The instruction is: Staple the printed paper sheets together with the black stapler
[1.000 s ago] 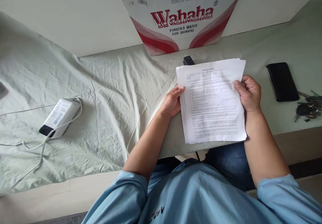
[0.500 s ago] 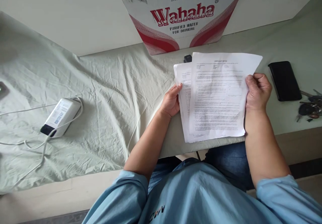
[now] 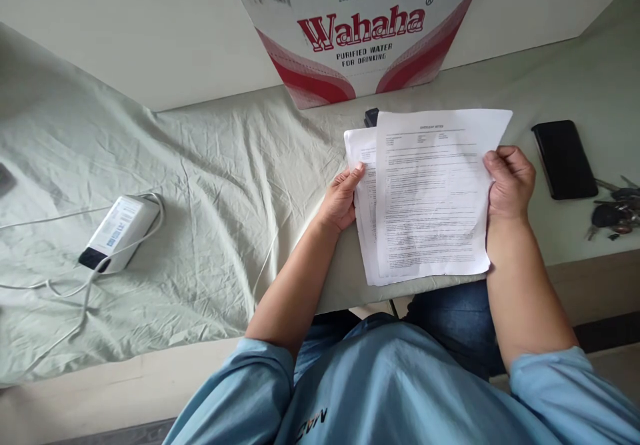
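My left hand [image 3: 343, 197] pinches the left edge of a stack of printed papers [image 3: 367, 218], thumb on top and fingers underneath. Over that stack lies a front printed sheet [image 3: 433, 198], covering most of it. My right hand [image 3: 511, 181] grips this sheet's upper right edge, the thumb on its face and the other fingers curled behind. The sheet's top right corner sticks out past my thumb, and its lower right corner curls a little. Both are held above the front edge of the cloth-covered table. Just behind the papers, a small black object [image 3: 371, 117] is partly hidden.
A Wahaha water carton [image 3: 367, 38] stands at the back against the white wall. To the right lie a black phone [image 3: 565, 159] and a bunch of keys [image 3: 617, 213]. A white box-shaped device [image 3: 123, 231] with a cable rests on the wrinkled green cloth [image 3: 210, 185] at left.
My right hand has shifted slightly left, bringing the front sheet left and a little down over the stack. My left hand stays nearly in place.
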Available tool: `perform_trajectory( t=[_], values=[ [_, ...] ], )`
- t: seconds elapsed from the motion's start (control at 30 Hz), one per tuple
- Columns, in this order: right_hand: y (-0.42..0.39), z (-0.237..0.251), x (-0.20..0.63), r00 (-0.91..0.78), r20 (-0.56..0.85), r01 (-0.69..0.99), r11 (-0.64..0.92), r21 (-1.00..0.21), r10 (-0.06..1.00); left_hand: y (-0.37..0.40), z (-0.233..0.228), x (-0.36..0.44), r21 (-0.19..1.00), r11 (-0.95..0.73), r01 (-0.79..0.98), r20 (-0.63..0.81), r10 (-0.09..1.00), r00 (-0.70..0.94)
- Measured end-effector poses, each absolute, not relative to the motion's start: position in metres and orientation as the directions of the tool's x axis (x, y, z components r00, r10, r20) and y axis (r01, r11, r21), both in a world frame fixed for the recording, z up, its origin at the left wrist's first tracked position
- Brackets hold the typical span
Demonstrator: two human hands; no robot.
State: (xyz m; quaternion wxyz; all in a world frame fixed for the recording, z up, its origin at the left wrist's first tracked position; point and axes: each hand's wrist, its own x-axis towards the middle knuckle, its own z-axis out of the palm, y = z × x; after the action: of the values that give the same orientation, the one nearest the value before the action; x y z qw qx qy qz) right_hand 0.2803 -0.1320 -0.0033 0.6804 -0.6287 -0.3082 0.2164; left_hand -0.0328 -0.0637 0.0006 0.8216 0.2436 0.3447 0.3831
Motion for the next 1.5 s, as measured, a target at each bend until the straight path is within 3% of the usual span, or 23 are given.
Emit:
perform_trajectory(
  t=[0.17,0.5,0.83,1.03,1.3,1.5],
  values=[
    [-0.134,-0.002,0.272,0.662,0.163,0.142,0.091,-0.986,0.731,-0.066,0.005,-0.031,0.681,0.589,-0.435,-0.383,0.793,0.475],
    [-0.135,0.002,0.267,0.636,0.186,0.18,0.091,-0.979,0.749,-0.064,-0.006,-0.027,0.599,0.624,-0.502,-0.39,0.775,0.498],
    [-0.136,0.007,0.264,0.642,0.168,0.188,0.059,-0.98,0.748,-0.072,0.0,-0.032,0.703,0.588,-0.401,-0.364,0.781,0.507],
    [-0.135,0.004,0.26,0.631,0.182,0.193,0.075,-0.978,0.754,-0.073,0.0,-0.031,0.703,0.585,-0.405,-0.369,0.787,0.495],
    [-0.162,0.013,0.273,0.641,0.11,-0.051,0.184,-0.982,0.76,-0.069,-0.001,-0.03,0.674,0.552,-0.491,-0.375,0.828,0.416],
    [-0.24,0.011,0.258,0.573,-0.042,-0.133,0.042,-0.99,0.819,-0.061,-0.006,-0.028,0.637,0.464,-0.616,-0.346,0.886,0.309]
  ],
)
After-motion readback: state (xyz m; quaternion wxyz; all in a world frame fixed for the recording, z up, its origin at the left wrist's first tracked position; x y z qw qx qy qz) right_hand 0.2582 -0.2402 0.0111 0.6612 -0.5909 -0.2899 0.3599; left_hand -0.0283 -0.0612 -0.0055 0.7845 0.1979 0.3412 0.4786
